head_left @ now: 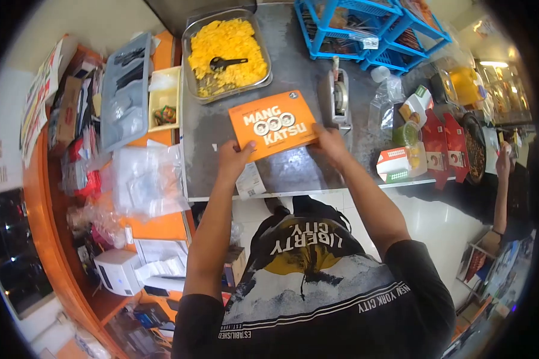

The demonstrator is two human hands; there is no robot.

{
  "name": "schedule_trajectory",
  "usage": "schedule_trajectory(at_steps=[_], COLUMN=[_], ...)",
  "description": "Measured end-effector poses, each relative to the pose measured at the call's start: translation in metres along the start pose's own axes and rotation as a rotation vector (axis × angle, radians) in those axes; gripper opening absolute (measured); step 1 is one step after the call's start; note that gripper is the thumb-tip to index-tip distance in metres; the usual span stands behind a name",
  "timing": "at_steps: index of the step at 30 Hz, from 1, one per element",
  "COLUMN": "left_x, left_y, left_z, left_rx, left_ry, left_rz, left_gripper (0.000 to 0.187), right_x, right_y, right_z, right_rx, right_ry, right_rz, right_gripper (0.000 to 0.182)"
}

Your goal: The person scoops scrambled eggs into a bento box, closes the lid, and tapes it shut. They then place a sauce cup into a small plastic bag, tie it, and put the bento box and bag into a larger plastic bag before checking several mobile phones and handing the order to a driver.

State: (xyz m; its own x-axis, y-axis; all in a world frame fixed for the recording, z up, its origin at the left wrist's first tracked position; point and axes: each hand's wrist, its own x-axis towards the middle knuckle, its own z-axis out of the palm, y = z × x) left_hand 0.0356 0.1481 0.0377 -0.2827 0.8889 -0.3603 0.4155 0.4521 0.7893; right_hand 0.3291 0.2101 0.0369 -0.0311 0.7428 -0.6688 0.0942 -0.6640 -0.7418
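Observation:
Between my two hands is an orange cardboard box [274,125] printed "MANG KATSU", held over the dark metal table [209,170]. My left hand [236,155] grips its near left corner, thumb on top. At the right edge, my right hand [329,142] has its fingers closed round the box. The undersides of the fingers are hidden. Just beyond the box stands a glass dish [268,81] of yellow scrambled-egg-like food, with a black spoon [227,63] lying in it. A tape dispenser [335,99] stands to the right of the box. A paper receipt [250,180] lies by my left wrist.
Blue plastic racks [374,51] stand at the back right. Red cartons [443,143], a red-and-white box [394,163] and a green-topped cup [407,134] sit along the right. On the left are a grey cutlery tray [126,90] and plastic bags [147,179]. Another person's arm [502,185] shows far right.

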Motion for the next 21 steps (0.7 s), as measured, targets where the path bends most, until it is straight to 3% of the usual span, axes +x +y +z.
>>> schedule_trajectory(at_steps=[3,5,9,11,14,17,21], left_x=[0.0,0.008,0.024,0.023,0.022,0.026,0.02], left_y=[-0.003,0.002,-0.009,-0.011,-0.014,-0.035,-0.034], left_z=[0.008,0.0,-0.002,-0.002,0.002,0.017,0.016], left_rx=[-0.078,-0.193,-0.715,-0.757,-0.674,-0.439,-0.125], left_ry=[0.087,-0.119,-0.34,-0.317,-0.259,-0.128,-0.081], left_rz=[0.053,-0.083,-0.408,-0.362,-0.314,-0.195,-0.033], left_gripper=[0.042,0.043,0.044,0.042,0.043,0.048,0.056], right_x=[0.009,0.003,0.005,0.004,-0.019,-0.027,-0.033], right_y=[0.01,0.014,0.021,0.014,0.033,0.041,0.038], right_z=[-0.001,0.003,0.009,0.004,0.041,0.099,0.151], right_rx=[0.145,0.151,-0.223,-0.535,0.208,0.504,0.735], right_ry=[-0.007,0.003,0.104,0.145,0.031,-0.191,-0.216], right_rz=[0.035,0.054,-0.01,0.062,0.352,0.394,0.341], right_gripper=[0.049,0.051,0.068,0.081,0.091,0.084,0.073])
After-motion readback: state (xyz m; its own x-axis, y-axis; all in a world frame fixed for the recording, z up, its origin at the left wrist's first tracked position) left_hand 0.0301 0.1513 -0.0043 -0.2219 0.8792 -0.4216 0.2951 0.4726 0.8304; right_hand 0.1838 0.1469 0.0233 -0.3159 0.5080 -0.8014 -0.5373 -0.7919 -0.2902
